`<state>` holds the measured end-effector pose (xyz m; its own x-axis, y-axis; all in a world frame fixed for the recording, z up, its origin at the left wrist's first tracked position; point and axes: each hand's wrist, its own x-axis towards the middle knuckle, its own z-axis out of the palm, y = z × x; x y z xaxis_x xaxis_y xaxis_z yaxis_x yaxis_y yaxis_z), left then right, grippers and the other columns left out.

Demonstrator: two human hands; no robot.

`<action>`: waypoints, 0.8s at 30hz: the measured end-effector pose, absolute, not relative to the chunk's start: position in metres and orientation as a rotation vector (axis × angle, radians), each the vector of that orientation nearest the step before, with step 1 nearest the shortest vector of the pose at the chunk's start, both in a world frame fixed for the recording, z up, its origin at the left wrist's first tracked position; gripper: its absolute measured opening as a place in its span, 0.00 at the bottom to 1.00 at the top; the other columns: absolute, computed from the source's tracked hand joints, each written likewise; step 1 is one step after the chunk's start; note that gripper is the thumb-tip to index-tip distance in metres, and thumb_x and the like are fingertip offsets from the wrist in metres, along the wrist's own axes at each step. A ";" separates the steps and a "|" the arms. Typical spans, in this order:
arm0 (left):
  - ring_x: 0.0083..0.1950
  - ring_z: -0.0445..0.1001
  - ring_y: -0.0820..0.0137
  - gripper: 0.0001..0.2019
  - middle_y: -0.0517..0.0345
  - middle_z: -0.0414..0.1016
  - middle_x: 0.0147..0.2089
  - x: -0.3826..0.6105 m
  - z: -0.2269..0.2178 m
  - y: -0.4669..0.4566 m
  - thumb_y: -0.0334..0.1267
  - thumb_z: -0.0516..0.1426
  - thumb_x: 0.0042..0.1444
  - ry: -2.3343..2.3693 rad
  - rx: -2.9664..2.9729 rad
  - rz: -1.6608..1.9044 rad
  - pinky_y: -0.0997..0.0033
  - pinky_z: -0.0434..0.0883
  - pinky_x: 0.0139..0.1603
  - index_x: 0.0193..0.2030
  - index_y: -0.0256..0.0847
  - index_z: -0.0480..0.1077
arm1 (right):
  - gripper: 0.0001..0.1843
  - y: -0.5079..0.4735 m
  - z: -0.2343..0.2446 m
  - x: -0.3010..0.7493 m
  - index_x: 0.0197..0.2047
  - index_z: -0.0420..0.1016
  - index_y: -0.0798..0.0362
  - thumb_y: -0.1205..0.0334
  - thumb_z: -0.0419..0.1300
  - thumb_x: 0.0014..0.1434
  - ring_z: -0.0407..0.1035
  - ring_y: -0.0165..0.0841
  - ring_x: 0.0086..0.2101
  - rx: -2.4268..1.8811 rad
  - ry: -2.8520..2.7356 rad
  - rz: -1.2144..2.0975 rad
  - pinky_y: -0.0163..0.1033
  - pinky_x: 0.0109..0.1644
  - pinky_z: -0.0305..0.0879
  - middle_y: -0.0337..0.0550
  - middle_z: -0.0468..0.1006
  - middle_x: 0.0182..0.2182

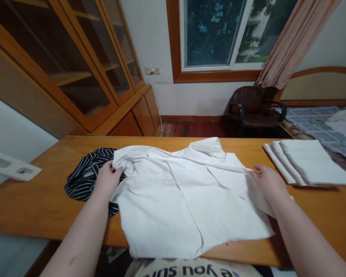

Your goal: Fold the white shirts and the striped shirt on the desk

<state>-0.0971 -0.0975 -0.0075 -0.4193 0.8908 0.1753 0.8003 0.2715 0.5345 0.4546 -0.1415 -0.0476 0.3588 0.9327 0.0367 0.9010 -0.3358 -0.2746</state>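
Note:
A white shirt (184,200) lies spread across the wooden table (40,200), its lower edge hanging over the near side. My left hand (107,180) pinches the shirt's left edge, fingers closed on the cloth. My right hand (269,184) lies on the shirt's right edge with fingers curled into the fabric. A black garment with white stripes (85,177) sits partly under the shirt's left side, beneath my left hand.
A stack of folded white cloths (308,161) lies at the table's right end. A white device (10,165) sits at the far left. A wooden glass-door cabinet (75,65), a dark armchair (253,107) and a bed (328,123) stand beyond.

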 end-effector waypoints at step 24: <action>0.19 0.65 0.82 0.04 0.66 0.67 0.21 0.055 0.042 -0.106 0.32 0.59 0.53 1.080 0.577 1.304 0.85 0.64 0.21 0.31 0.36 0.66 | 0.24 -0.136 0.015 0.457 0.49 0.73 0.57 0.50 0.50 0.58 0.71 0.41 0.37 -1.937 -1.100 0.086 0.44 0.40 0.65 0.55 0.77 0.39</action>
